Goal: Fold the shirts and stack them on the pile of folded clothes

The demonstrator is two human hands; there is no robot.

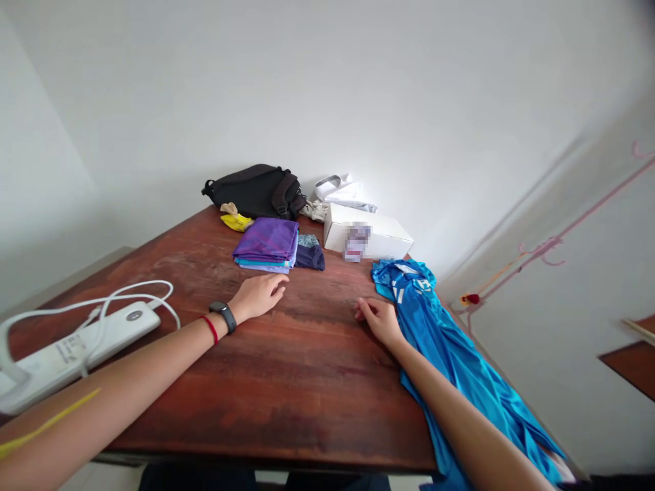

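My left hand point(258, 297) rests palm down on the reddish-brown wooden table point(266, 389), just in front of a folded stack of purple and teal cloth point(265, 244). It holds nothing. My right hand point(377, 320) lies at the edge of a shiny blue sports garment point(450, 354), which spreads along the table's right side and hangs over the near edge. Its fingers are loosely curled, and it grips nothing. A small folded navy cloth point(310, 256) sits just right of the stack.
A white power bank or power strip point(76, 354) with a white cable lies at the left. Along the wall are a black bag point(256, 192), a yellow cloth point(235, 221), a white box point(366, 232) with a blurred label, and white items point(340, 192).
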